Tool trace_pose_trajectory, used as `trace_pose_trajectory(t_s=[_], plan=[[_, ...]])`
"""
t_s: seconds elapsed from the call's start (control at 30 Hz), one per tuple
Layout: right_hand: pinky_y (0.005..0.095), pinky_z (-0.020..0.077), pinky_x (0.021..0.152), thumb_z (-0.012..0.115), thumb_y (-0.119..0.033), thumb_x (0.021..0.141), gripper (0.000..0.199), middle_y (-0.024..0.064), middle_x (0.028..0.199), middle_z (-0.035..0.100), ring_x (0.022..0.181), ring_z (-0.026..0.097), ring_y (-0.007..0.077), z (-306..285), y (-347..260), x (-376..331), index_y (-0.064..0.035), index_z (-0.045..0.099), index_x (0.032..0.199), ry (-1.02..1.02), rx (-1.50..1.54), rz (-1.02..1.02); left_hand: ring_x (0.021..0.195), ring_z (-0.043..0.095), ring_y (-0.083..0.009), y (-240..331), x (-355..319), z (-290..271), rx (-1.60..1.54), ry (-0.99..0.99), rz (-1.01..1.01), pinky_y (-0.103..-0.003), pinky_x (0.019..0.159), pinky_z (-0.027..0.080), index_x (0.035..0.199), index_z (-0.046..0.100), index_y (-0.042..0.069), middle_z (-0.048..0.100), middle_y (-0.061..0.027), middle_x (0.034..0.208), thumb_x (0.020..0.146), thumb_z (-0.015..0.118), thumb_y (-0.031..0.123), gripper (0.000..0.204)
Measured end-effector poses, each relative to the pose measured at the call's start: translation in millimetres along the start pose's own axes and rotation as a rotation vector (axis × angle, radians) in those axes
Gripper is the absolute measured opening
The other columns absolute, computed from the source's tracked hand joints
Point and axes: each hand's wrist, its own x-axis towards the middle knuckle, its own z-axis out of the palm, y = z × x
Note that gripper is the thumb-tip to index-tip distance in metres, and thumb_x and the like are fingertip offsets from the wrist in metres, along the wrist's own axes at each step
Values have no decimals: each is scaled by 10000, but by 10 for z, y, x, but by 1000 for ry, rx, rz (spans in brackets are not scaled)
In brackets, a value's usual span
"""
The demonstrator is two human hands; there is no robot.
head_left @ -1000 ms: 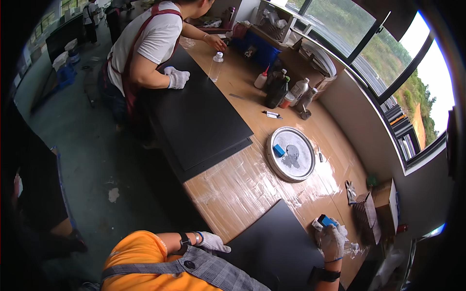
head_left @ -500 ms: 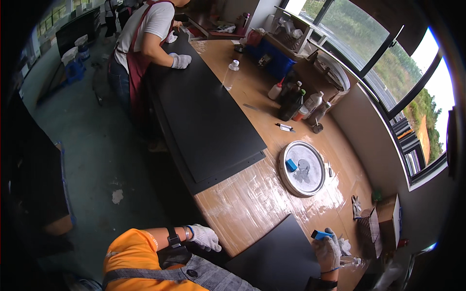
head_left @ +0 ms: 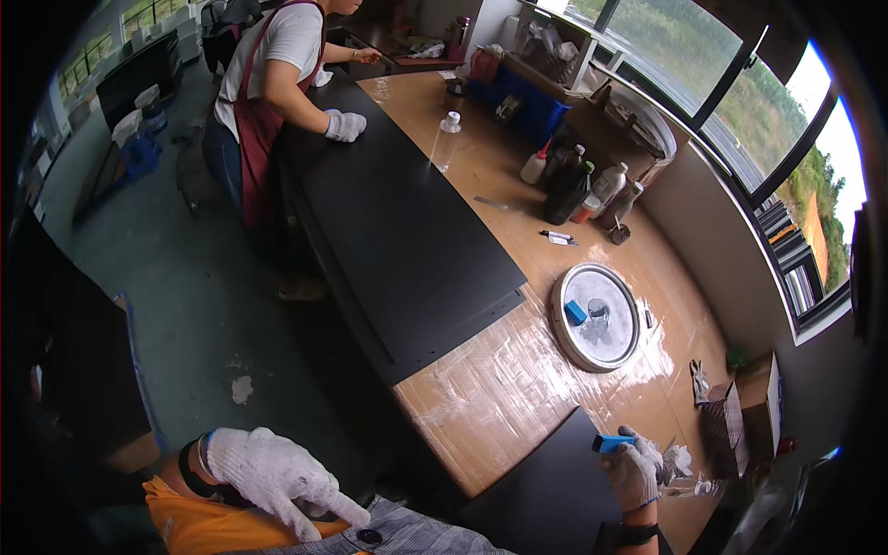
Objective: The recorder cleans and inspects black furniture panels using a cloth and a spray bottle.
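"As you look down from the head camera, where is the right hand (head_left: 636, 467)?"

"Gloved, by the right edge of the near black panel (head_left: 555, 490), at the bench's (head_left: 462, 421) near end. Its fingers pinch a blue block (head_left: 611, 444); I can't tell whether that touches the panel."

"And the left hand (head_left: 268, 470)?"

"Off the bench, in front of the wearer's clothes, also gloved: fingers loosely bent and apart, one stretched out."

"What else is on the bench?"

"A round pale lid (head_left: 618, 348) toward the window-side edge, with a second blue block (head_left: 574, 313) on it beside a grey patch (head_left: 598, 319). Along the opposite edge lies a larger black panel (head_left: 407, 250), a co-worker's gloved hand (head_left: 345, 126) resting on it."
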Motion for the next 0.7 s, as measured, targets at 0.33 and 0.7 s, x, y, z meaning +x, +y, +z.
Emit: trace_pose_trajectory(t_s=[0.33, 0.7], plan=[[328, 487, 688, 624, -190, 874, 468, 63, 950, 580, 829, 580, 183, 38, 43, -114, -10, 455, 1272, -29, -39, -6, 686, 611, -217, -208, 35, 386, 38, 370, 708, -312, 591, 484, 1162, 630, 56, 648, -70, 814, 839, 681, 194, 355], [307, 479, 770, 568, -256, 930, 465, 106, 1191, 531, 926, 573, 195, -438, 54, -257, -40, 417, 1314, -29, -120, -68, 709, 632, -214, 197, -15, 304, 346, 149, 385, -315, 593, 529, 1346, 464, 212, 613, -61, 811, 871, 586, 285, 496]])
